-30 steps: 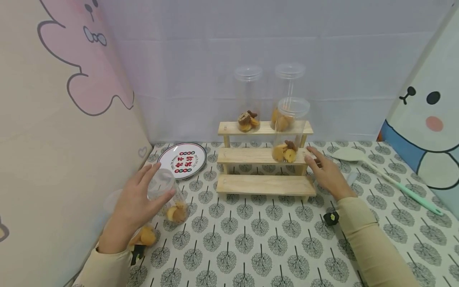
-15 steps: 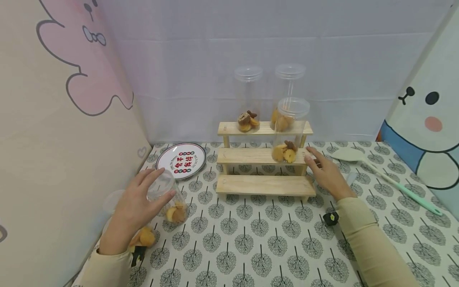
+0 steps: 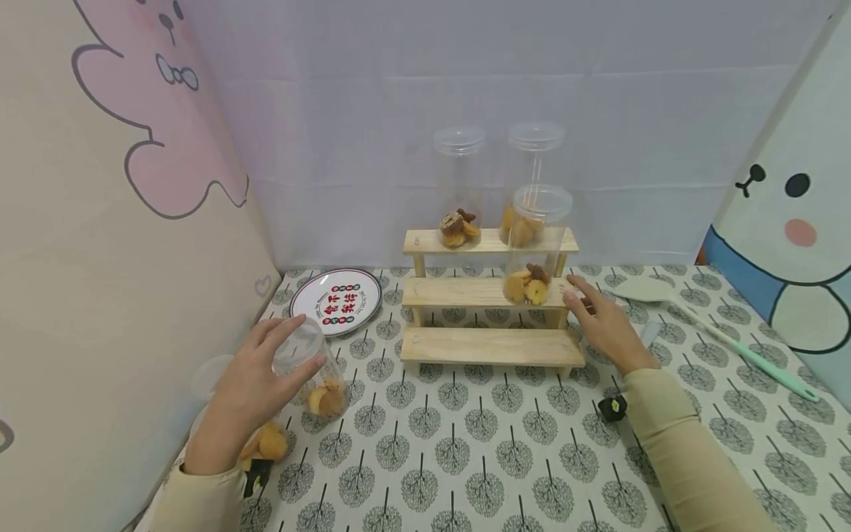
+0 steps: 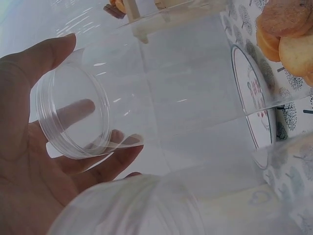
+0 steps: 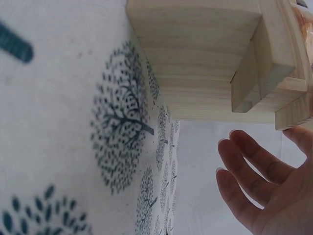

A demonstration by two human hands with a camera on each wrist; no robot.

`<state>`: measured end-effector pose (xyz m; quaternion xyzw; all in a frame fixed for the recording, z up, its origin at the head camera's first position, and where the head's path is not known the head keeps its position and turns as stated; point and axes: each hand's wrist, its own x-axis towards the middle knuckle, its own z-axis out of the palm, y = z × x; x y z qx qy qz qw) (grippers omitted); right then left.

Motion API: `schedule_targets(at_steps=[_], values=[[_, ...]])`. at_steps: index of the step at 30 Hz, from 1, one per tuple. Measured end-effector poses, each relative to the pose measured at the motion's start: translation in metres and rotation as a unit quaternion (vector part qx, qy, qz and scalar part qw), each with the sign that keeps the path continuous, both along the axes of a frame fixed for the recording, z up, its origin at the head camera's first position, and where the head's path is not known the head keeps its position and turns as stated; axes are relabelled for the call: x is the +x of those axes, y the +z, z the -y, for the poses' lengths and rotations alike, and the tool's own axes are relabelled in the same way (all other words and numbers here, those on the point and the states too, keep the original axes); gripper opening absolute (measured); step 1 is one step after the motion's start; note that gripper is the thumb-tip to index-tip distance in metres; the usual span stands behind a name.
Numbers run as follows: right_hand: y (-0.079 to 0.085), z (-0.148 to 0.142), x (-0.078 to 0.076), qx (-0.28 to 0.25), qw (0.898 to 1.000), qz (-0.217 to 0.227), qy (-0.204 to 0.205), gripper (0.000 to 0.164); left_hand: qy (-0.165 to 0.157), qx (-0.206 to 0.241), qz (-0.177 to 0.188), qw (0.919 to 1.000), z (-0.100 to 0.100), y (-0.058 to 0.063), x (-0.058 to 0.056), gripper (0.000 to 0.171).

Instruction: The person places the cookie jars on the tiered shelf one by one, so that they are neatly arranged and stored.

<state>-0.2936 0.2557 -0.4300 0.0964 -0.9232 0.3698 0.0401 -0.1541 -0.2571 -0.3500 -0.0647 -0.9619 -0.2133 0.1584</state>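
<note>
A clear lidded jar with cookies in its bottom [image 3: 327,397] stands on the patterned cloth at the left. My left hand [image 3: 249,388] holds it round the lid, thumb on the near side and fingers on the far side. Through the lid [image 4: 76,110] a finger shows in the left wrist view. At the right, my right hand [image 3: 608,329] touches the end of the middle step of a wooden three-step rack [image 3: 459,292]. In the right wrist view several of its fingers [image 5: 249,178] hang loose below the wood. One cookie jar [image 3: 540,244] stands on that step.
Two more cookie jars stand on the top step: one at left [image 3: 459,185], one at right [image 3: 535,159]. Behind my left wrist is another jar [image 4: 132,205]. A round plate [image 3: 309,299] lies at back left, a green-handled spatula [image 3: 771,362] at right.
The fingers of my left hand have come in slightly toward the jar's lid. My right hand stays at the rack's end, and the jars have not moved.
</note>
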Motion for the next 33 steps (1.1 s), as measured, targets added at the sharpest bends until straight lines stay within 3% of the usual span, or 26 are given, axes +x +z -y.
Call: schedule_targets(at_steps=[20, 28, 33], values=[[0.000, -0.002, -0.001, 0.000, 1.000, 0.007, -0.006, 0.065, -0.005, 0.015, -0.023, 0.9996, -0.001, 0.001, 0.000, 0.070], [0.000, -0.002, -0.002, 0.005, 1.000, 0.004, -0.007, 0.065, -0.024, 0.034, -0.101, 0.9940, -0.008, 0.006, -0.007, 0.067], [-0.002, -0.002, -0.001, -0.001, 1.000, 0.001, 0.000, 0.065, -0.025, 0.037, -0.102, 0.9938, -0.017, 0.016, -0.012, 0.069]])
